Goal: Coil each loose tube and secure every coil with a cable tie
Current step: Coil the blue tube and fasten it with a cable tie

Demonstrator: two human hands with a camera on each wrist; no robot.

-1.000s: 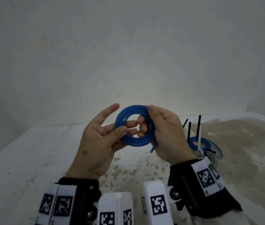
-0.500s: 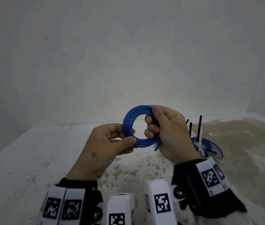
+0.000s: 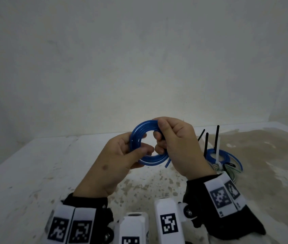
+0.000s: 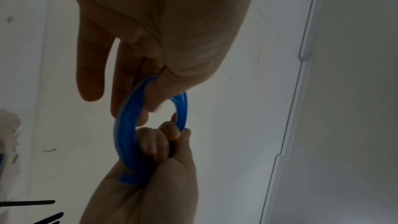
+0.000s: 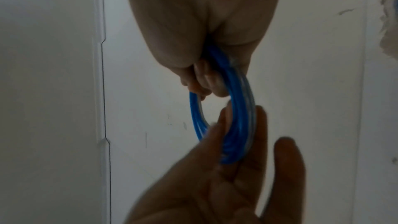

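coiled blue plastic tube [image 3: 140,138] — held upright in the air above the stained white desk [image 3: 34,173] | left hand [image 3: 115,162] pinched its left side | right hand [image 3: 178,145] clenched round its right side, loose end below | tied blue coils with black and white cable ties [image 3: 218,155] — on desk, right

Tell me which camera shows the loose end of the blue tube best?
The head view: the loose end pokes down from the blue coil beside the right hand. The left wrist view shows the coil edge-on with that end possibly tucked in the palm; the right wrist view hides it.
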